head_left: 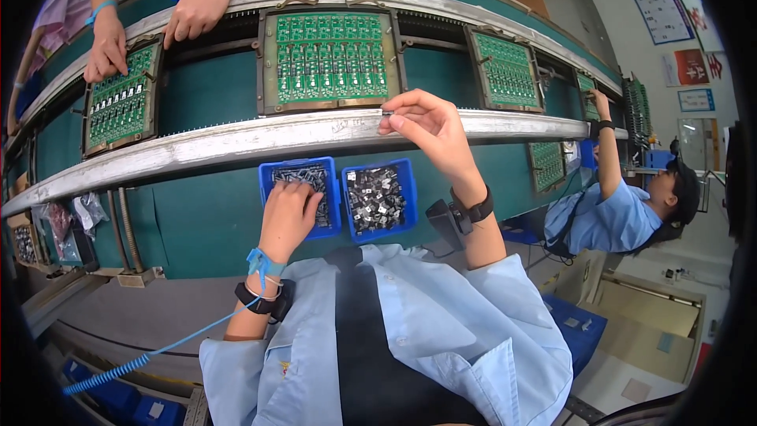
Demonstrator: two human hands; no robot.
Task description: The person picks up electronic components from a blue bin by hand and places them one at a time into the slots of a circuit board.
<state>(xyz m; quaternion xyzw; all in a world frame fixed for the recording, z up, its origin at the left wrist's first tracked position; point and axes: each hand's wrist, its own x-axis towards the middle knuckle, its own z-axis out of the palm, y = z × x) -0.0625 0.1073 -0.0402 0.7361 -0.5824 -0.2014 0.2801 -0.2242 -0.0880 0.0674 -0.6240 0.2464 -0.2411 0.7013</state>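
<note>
My right hand (426,128) is raised over the front metal rail (331,132), its thumb and fingers pinched on a small dark electronic component (387,113). Just beyond it, a framed panel of green circuit boards (331,59) lies on the line. My left hand (289,217) reaches into the left blue bin (335,225), fingers curled down among small metallic parts (303,173). Its fingertips are hidden in the pile, so what they grip does not show. Next to it, the right blue bin (413,197) holds many small black-and-silver components (377,197).
At the far left, a co-worker's hands (110,47) touch another framed board panel (122,102). More panels (505,71) sit to the right. Another person (623,205) works at the right side. A blue coiled cord (110,375) runs from my left wrist.
</note>
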